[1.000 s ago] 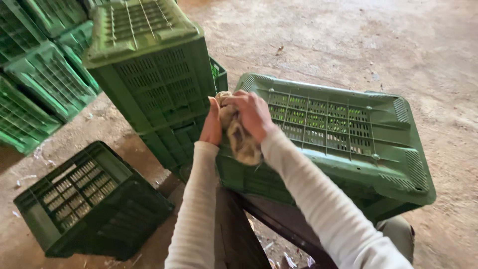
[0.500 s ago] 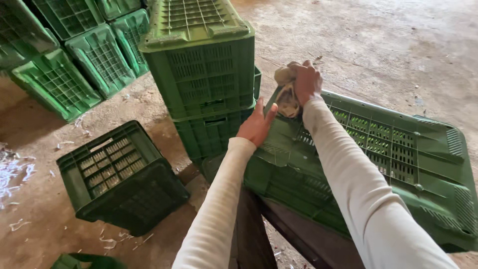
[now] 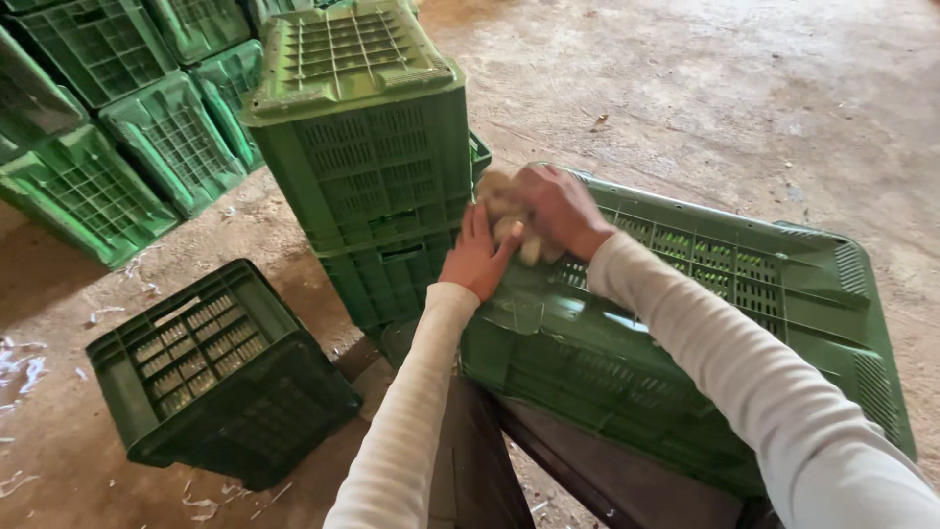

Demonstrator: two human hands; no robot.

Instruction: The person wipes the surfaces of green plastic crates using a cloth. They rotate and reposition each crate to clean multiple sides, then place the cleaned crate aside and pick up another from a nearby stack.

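Rag (image 3: 511, 217) now pressed down by right hand (image 3: 558, 208) onto upturned green crate (image 3: 705, 294), left hand (image 3: 477, 257) shifted flat beside it, steadying.

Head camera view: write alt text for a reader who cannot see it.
A person's right hand presses a beige cloth on an upturned green plastic crate, while the left hand rests flat on its edge. A stack of green crates stands just behind, and a dark green crate sits open on the dirt floor.
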